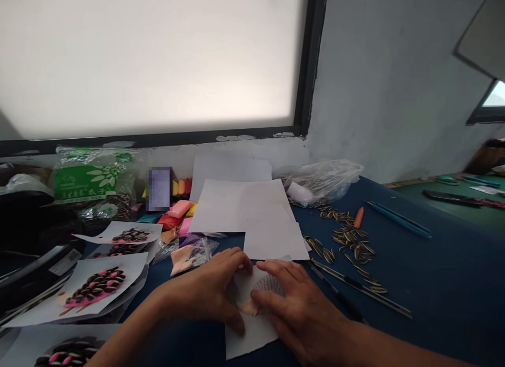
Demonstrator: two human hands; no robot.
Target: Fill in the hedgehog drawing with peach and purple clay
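A small sheet of white paper (252, 335) lies on the dark blue table surface in front of me. It carries a shape hatched with pencil marks (272, 285) and a piece of peach-coloured clay (249, 307) at the shape's lower left. My left hand (215, 285) rests along the paper's left side, thumb and fingers apart. From the right, my right hand (298, 304) reaches over the drawing. Its fingers are spread, and one tip touches down beside the clay. Part of the drawing is hidden under this hand.
Blank white sheets (236, 206) lie behind the hands. At right are striped sunflower seeds (353, 241), an orange crayon-like stick (359, 217), tweezers (366, 291) and a blue tool (398, 220). Coloured clay packs (179, 209) and seed-decorated pictures (97, 285) sit at left.
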